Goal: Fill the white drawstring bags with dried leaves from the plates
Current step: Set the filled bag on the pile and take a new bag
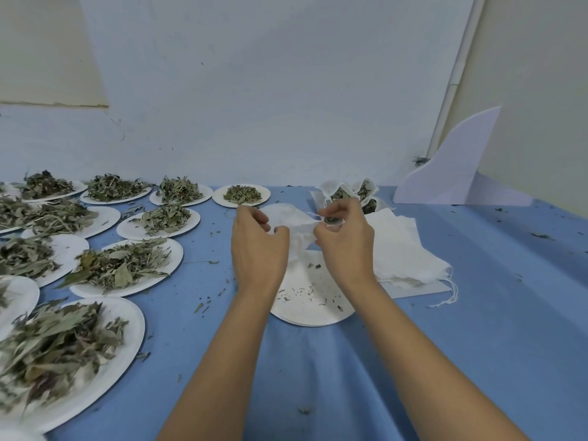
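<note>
Blue worktop (445,313): running up to pale wall (286,90).
Leaf plates (171,259): at least eleven lying left.
Left hand (257,246), right hand (346,240): pinching one white bag (296,230).

Blue cloth (477,313) draped over the surface, creased toward the near edge. At the far side, a pale wall (254,90), with a beige patch (47,49) high on the left. Far right, a white curved board (451,167) propped upright, just beside a white pipe (455,81) climbing the corner.
</note>
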A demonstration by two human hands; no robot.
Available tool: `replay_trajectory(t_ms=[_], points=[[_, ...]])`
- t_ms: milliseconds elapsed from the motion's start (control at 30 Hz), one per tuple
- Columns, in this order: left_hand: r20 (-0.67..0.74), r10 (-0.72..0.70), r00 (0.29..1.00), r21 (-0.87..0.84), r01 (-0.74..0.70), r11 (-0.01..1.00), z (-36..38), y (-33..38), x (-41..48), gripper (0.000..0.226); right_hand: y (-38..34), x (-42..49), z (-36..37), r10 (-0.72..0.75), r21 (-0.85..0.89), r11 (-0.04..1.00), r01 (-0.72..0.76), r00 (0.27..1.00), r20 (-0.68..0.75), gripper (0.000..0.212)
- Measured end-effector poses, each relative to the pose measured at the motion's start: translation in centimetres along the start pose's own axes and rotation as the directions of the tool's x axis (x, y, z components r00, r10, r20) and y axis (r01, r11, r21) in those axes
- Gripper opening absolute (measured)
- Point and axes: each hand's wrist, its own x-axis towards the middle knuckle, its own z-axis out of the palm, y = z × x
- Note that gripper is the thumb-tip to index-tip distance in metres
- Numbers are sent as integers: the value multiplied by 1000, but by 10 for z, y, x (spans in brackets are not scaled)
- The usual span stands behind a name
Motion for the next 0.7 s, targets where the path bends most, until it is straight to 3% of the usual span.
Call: replay_trajectory(t_ms=[100,200,367,533,700], points=[[33,198,980,94,-201,975,3,-1,-4,20,0,-4,3,-120,-127,984,124,992,34,23],[48,281,958,109,-285,952,4,-3,-4,21,2,-4,2,-169,-254,949,184,982,81,30],[66,374,925,74,-378,923,6,-5,-5,29,1,-5,5,-218,-229,944,238,970,109,39],[152,291,945,-175,-264,948,8,3,-10,40,-1,-2,9,-173,-267,944,192,981,92,32],[176,215,961,-317,-152,936,8,6,-10,30,1,-3,7,-171,-226,956,188,981,92,27]])
